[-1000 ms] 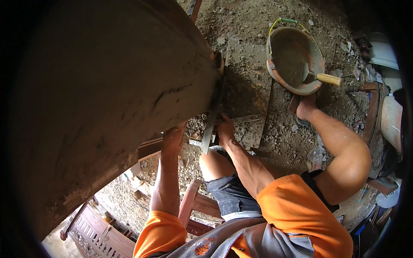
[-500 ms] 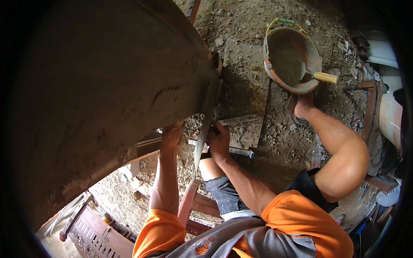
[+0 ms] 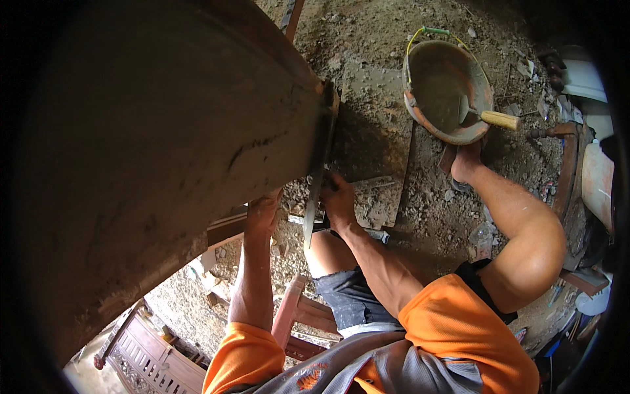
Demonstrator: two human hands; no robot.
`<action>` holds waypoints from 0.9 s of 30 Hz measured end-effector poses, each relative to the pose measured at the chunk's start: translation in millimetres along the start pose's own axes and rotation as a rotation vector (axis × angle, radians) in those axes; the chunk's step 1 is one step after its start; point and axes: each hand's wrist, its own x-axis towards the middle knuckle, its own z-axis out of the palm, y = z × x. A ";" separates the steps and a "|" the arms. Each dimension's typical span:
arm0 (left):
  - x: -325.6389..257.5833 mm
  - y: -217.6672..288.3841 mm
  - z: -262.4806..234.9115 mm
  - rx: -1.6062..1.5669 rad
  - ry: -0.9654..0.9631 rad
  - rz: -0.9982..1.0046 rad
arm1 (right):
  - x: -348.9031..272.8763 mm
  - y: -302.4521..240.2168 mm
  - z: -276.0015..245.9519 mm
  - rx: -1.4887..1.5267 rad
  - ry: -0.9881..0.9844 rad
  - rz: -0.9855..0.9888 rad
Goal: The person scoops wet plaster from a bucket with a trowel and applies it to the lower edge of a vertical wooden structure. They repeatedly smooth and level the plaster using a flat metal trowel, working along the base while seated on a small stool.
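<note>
A large plastered slab [image 3: 164, 131], grey-brown with a few dark marks, fills the left side. At its right end, my right hand [image 3: 338, 202] is closed around a long flat-bladed tool [image 3: 311, 220]. The blade stands nearly edge-on along the slab's end, and its pale tip points back toward my knee. My left hand [image 3: 264, 209] is at the slab's near lower edge, beside a wooden strip [image 3: 226, 228]. Its fingers are hidden behind that edge, so what they grip does not show.
Beyond my right foot, a bucket [image 3: 420, 118] of wet grey mix holds a trowel with a wooden handle [image 3: 500, 119]. A mortar-stained board [image 3: 377, 144] lies on rubble-strewn ground. A reddish stool [image 3: 289, 308] stands by my legs; a carved wooden panel [image 3: 154, 358] lies lower left.
My right hand and the flat-bladed tool have shifted slightly away from me along the slab's end. My left hand stays at nearly the same place.
</note>
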 end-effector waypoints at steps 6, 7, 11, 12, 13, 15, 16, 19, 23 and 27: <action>3.6 -8.3 -6.6 -0.026 -0.037 0.054 | -46.0 -37.2 13.8 0.036 -0.103 -0.087; 5.0 -8.5 -7.7 -0.011 -0.020 0.023 | -51.4 -40.3 15.4 0.091 -0.124 -0.102; 6.7 -2.7 -5.3 0.037 -0.075 0.021 | -57.1 -36.1 5.9 0.102 -0.166 -0.120; 5.5 0.1 -2.3 0.059 -0.035 -0.025 | -50.8 -30.7 4.0 0.123 -0.117 -0.065; 2.5 2.7 0.7 0.085 -0.057 0.017 | -43.1 -24.3 0.3 0.209 -0.091 0.025; -1.7 8.5 8.3 0.091 -0.049 0.048 | -20.5 -12.9 -10.0 0.373 -0.068 0.187; -3.5 11.7 10.4 0.107 -0.009 0.002 | -9.9 -6.8 -11.7 0.433 -0.052 0.262; -5.1 16.3 13.2 0.110 -0.017 -0.009 | 11.3 2.5 -16.4 0.397 -0.055 0.289; -5.9 12.6 9.7 0.095 -0.002 0.000 | 9.4 -4.4 -12.2 0.419 -0.134 0.183; -6.7 11.0 11.5 0.041 0.034 -0.014 | -5.8 -22.9 -4.2 0.398 -0.131 0.155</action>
